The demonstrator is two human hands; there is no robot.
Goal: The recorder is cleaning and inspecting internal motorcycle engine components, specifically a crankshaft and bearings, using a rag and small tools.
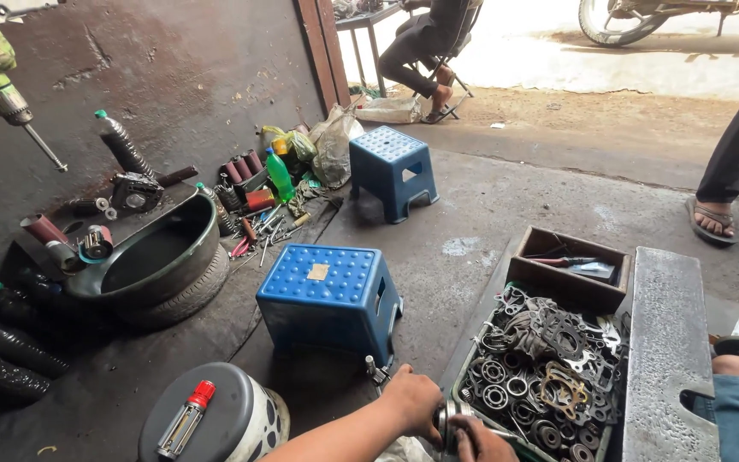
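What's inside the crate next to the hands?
The crate is piled with bearings, metal rings and gaskets. Its bottom and lower layers are covered by the pile; the near corner is hidden behind the right hand.

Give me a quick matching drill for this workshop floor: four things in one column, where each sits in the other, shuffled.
Things:
1. green bottle
2. red-capped tube
3. bearings
4. metal part

Places:
A. in the crate of parts
B. among the tools by the wall
C. between both hands
D. on the drum lid

Pairs: 1-B, 2-D, 3-A, 4-C. The left hand and right hand both grip the part.
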